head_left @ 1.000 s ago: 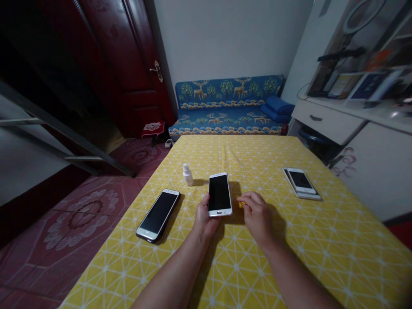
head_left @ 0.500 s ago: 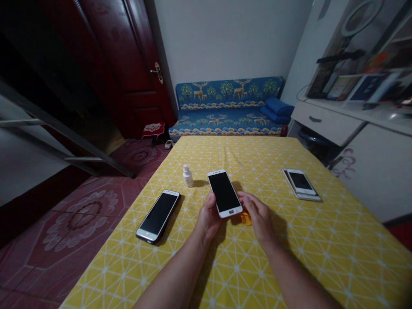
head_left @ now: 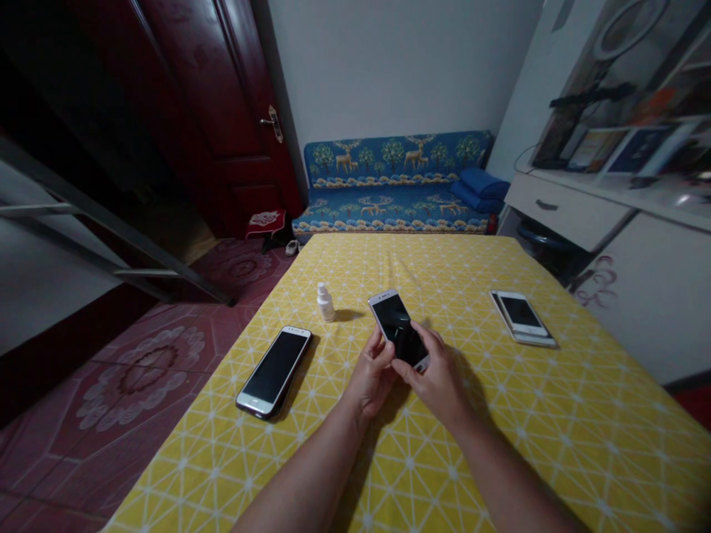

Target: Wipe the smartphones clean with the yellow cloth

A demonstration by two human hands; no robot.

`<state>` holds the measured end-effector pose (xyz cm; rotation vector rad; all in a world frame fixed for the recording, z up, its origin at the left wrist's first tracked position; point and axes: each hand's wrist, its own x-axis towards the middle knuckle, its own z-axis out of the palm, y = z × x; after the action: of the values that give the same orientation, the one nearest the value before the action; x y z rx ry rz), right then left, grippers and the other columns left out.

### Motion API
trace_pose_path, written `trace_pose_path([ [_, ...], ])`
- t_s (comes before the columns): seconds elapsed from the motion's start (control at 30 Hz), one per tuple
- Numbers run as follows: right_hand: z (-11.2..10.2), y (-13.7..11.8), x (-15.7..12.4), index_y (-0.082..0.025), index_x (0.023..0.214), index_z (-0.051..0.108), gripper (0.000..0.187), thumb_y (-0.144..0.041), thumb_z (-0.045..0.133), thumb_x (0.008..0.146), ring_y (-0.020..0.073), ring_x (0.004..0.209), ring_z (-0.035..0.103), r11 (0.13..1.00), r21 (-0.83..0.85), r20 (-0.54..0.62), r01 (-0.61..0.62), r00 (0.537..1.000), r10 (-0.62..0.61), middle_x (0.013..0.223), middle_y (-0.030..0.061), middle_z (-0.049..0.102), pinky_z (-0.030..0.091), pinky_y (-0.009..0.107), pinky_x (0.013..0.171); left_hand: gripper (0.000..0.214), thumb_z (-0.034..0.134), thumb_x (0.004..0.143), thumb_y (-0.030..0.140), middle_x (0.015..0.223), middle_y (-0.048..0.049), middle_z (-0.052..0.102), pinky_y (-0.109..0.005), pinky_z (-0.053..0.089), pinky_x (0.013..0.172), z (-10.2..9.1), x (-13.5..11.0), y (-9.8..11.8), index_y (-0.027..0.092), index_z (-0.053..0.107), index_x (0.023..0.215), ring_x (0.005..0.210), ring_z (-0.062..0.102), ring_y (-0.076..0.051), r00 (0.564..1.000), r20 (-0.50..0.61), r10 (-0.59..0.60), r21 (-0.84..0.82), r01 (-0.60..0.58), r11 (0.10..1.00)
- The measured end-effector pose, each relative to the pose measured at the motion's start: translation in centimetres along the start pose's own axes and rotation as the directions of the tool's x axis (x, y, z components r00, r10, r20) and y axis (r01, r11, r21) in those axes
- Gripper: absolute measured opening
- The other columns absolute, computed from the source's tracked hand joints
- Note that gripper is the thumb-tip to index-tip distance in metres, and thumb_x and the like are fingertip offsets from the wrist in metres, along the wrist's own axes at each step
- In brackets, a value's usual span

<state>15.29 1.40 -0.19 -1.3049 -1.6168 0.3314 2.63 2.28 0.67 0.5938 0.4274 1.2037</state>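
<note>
A white-framed smartphone with a dark, reflecting screen is held tilted above the table by both hands. My left hand grips its lower left side, the thumb lying over the screen's edge. My right hand is closed around the lower right corner, fingers along the right edge and thumb near the bottom. What lies behind the phone is hidden. To the left rests another smartphone, white-fronted with a dark edge beneath it. A small white bottle stands upright just beyond the left hand.
Two stacked phones lie at the table's right side. A yellow patterned cloth covers the table. Behind it is a blue sofa; a white cabinet stands to the right, and a metal ladder-like frame to the left.
My right hand has moved in and taken hold of the phone's lower right corner. The phone has turned and tilted slightly. The orange cloth seen under the right hand is out of sight.
</note>
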Motion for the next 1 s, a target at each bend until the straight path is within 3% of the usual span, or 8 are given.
trace_pose_path([
  [0.3, 0.5, 0.5, -0.2, -0.024, 0.134, 0.046, 0.066, -0.029, 0.068, 0.071, 0.0302, 0.117, 0.060, 0.999, -0.033, -0.023, -0.012, 1.000, 0.011, 0.130, 0.0145, 0.059, 0.054, 0.047, 0.092, 0.052, 0.074, 0.078, 0.024, 0.124, -0.0084, 0.064, -0.035, 0.044, 0.100, -0.1, 0.0, 0.1, 0.022, 0.058, 0.127, 0.112, 0.061, -0.022, 1.000, 0.008, -0.025, 0.008, 0.025, 1.000],
  [0.47, 0.3, 1.2, 0.1, -0.023, 0.133, 0.048, 0.068, -0.025, 0.068, 0.068, 0.0308, 0.115, 0.060, 0.997, -0.049, -0.099, -0.054, 0.994, 0.049, 0.127, 0.0143, 0.060, 0.053, 0.049, 0.094, 0.057, 0.075, 0.077, 0.031, 0.105, -0.0072, 0.070, -0.031, 0.049, 0.087, -0.6, 0.1, -0.4, 0.025, 0.057, 0.131, 0.097, 0.065, -0.021, 0.995, -0.003, -0.096, 0.024, 0.096, 0.995],
  [0.57, 0.0, 1.2, 0.2, -0.022, 0.133, 0.048, 0.067, -0.026, 0.066, 0.069, 0.0300, 0.115, 0.061, 0.996, -0.046, -0.111, -0.075, 0.991, 0.070, 0.128, 0.0145, 0.060, 0.053, 0.047, 0.094, 0.054, 0.071, 0.081, 0.035, 0.115, -0.0087, 0.068, -0.030, 0.049, 0.085, -0.8, 0.2, -0.6, 0.025, 0.057, 0.132, 0.097, 0.064, -0.020, 0.992, 0.017, -0.123, 0.086, 0.121, 0.989],
  [0.73, 0.0, 0.3, 0.0, -0.023, 0.136, 0.046, 0.069, -0.026, 0.066, 0.070, 0.0294, 0.119, 0.059, 0.990, -0.141, -0.079, -0.025, 0.997, 0.014, 0.129, 0.0130, 0.059, 0.051, 0.048, 0.098, 0.044, 0.069, 0.083, 0.038, 0.120, -0.0121, 0.066, -0.033, 0.046, 0.090, -0.9, 0.1, -0.7, 0.018, 0.064, 0.121, 0.104, 0.063, -0.024, 0.998, 0.042, -0.042, 0.191, 0.033, 0.981],
  [1.0, 0.5, 0.1, -0.2, -0.020, 0.136, 0.045, 0.066, -0.027, 0.064, 0.073, 0.0302, 0.117, 0.059, 0.981, -0.196, -0.086, 0.001, 0.996, -0.018, 0.127, 0.0153, 0.060, 0.052, 0.048, 0.097, 0.042, 0.068, 0.084, 0.036, 0.120, -0.0115, 0.066, -0.037, 0.046, 0.094, -1.2, 0.2, -0.9, 0.017, 0.064, 0.121, 0.107, 0.062, -0.025, 0.999, 0.038, 0.017, 0.254, -0.026, 0.967],
])
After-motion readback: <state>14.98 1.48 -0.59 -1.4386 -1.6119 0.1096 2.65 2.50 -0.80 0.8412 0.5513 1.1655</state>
